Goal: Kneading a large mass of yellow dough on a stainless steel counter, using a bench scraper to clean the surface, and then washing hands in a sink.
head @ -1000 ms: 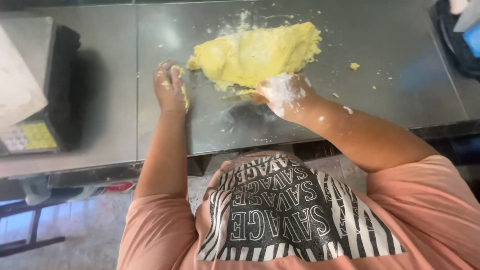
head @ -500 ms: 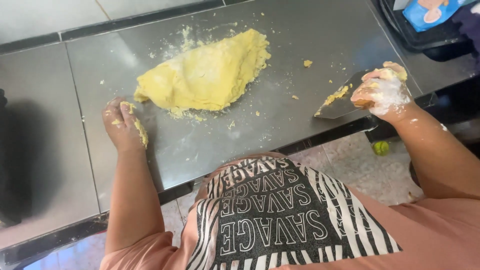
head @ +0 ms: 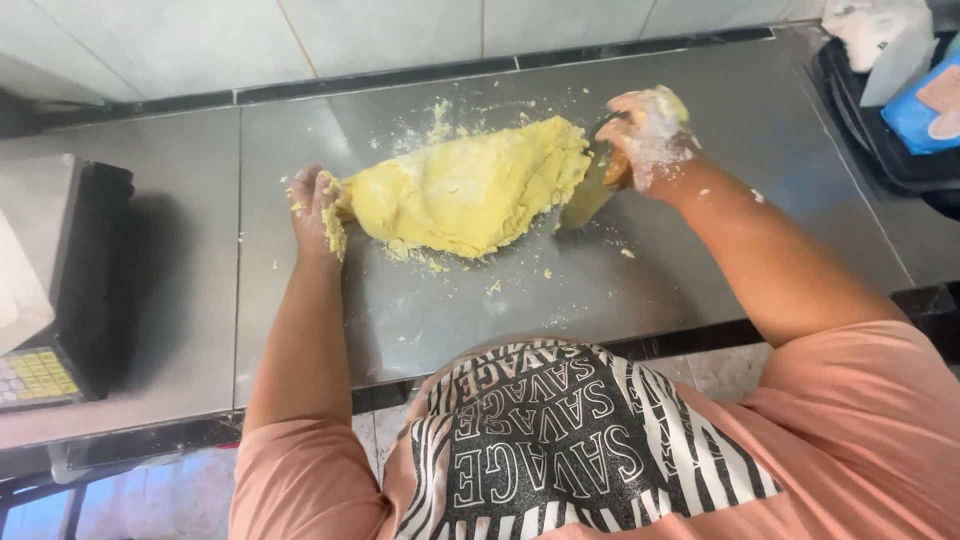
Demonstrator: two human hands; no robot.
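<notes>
- Left hand, fingers spread, presses the dough mid-bench.
- Right hand is clamped on a scraper, seemingly touching the dough.
- Blue packet lies at the bench's right edge.

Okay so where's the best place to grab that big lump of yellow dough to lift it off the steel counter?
Probably by its two ends, from the sides. The yellow dough lies long across the steel counter, thick in the middle and soft, so one grip would likely tear it. The left hand already touches one end; the right hand, holding a scraper, is at the other.
</notes>
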